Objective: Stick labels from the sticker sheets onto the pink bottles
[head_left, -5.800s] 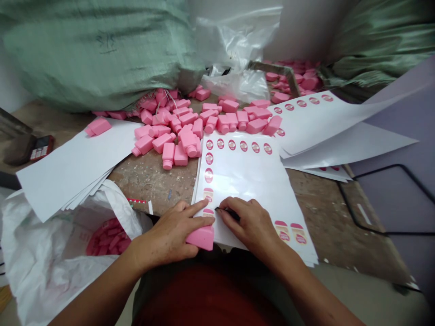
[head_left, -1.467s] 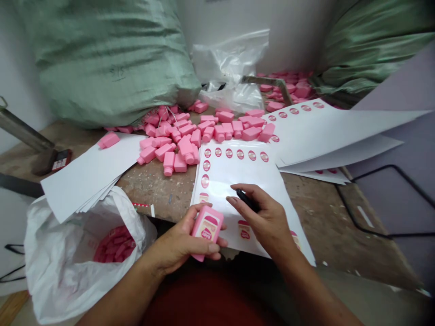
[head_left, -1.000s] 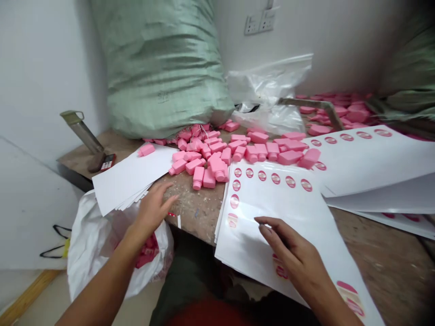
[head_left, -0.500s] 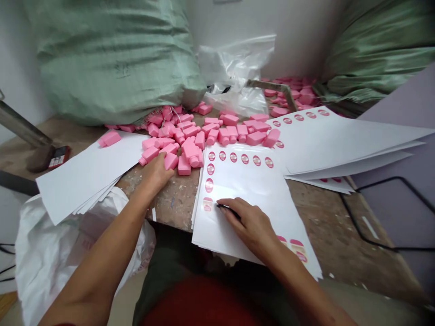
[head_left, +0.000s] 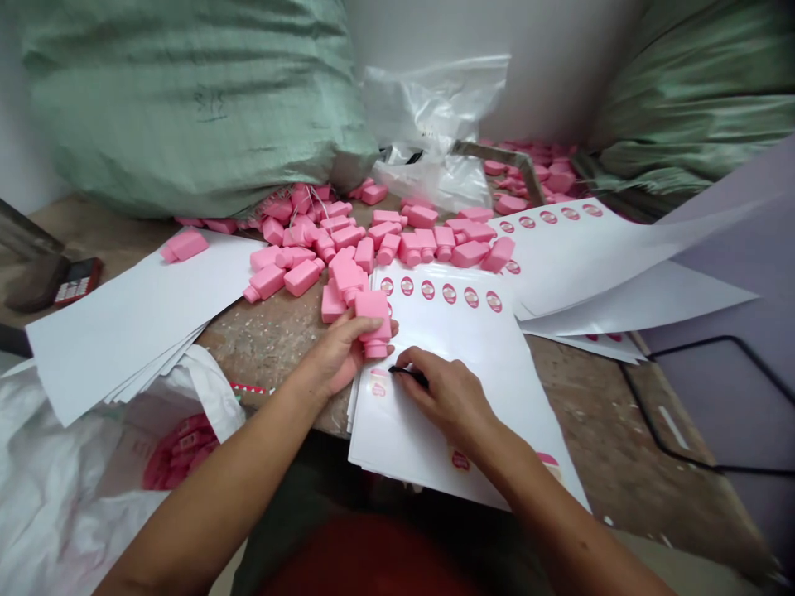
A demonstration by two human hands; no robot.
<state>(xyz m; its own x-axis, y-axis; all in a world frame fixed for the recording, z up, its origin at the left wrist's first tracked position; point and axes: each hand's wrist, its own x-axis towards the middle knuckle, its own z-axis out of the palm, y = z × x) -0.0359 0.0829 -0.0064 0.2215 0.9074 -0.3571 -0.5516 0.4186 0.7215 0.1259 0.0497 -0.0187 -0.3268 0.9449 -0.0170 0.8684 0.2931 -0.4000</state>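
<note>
A pink plastic bottle (head_left: 373, 310) is gripped in my left hand (head_left: 340, 352), its neck pointing down toward me, above the left edge of a white sticker sheet (head_left: 460, 372). Round labels run along that sheet's top, and a paler label (head_left: 378, 382) lies at its left side. My right hand (head_left: 444, 385) pinches a slim black tool (head_left: 408, 375), whose tip is close to this label; the tool's exact kind I cannot make out. Behind my left hand, many pink bottles (head_left: 303, 277) are heaped on the worktable.
Blank white sheets (head_left: 142, 306) lie at left, with one bottle on top. More sticker sheets (head_left: 577, 265) spread right. A white bag (head_left: 211, 381) holding pink bottles hangs at the left front. Green sacks (head_left: 199, 108) stand behind, beside a clear plastic bag (head_left: 435, 124). A black metal frame (head_left: 639, 406) sits right.
My left hand has taken a pink bottle from the heap and brought it right, over the sticker sheet. My right hand stays nearly in place with the black tool.
</note>
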